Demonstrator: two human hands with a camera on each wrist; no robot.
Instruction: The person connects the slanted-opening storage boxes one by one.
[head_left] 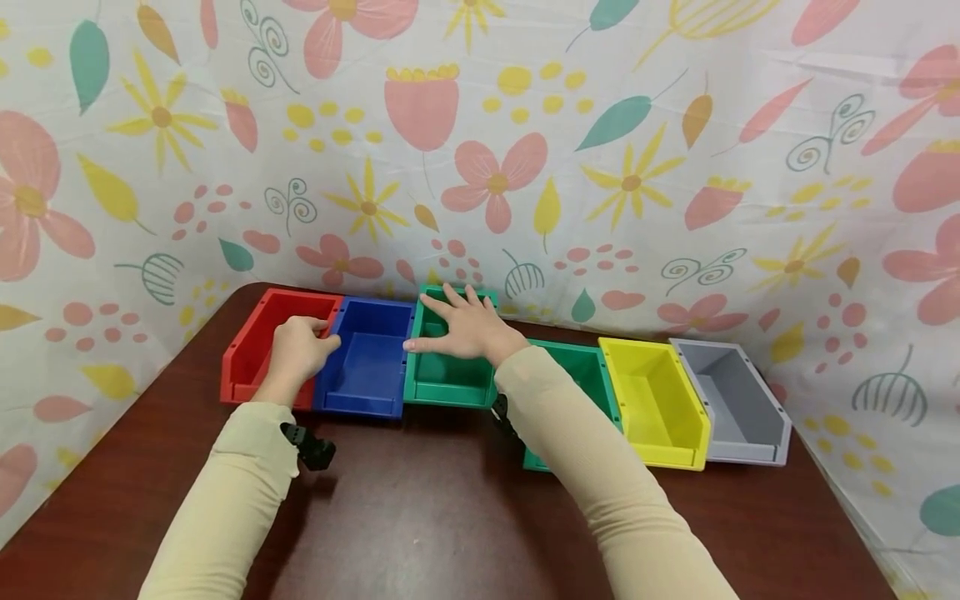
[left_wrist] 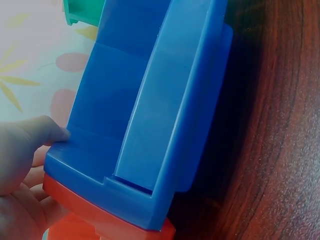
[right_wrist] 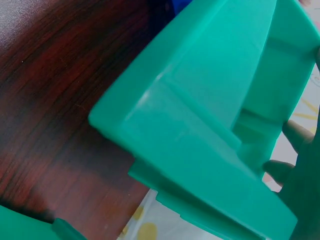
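Your left grip pinches the red bin and blue bin together, left of frame | right grip spreads over the green bin, centre | best align them squarely, untipped

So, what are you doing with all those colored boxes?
A person's left hand pinches the edge where the red bin and the blue bin meet. Their right hand is spread over the green bin beside the blue one. Another green bin, a yellow bin and a gray bin stand farther right.
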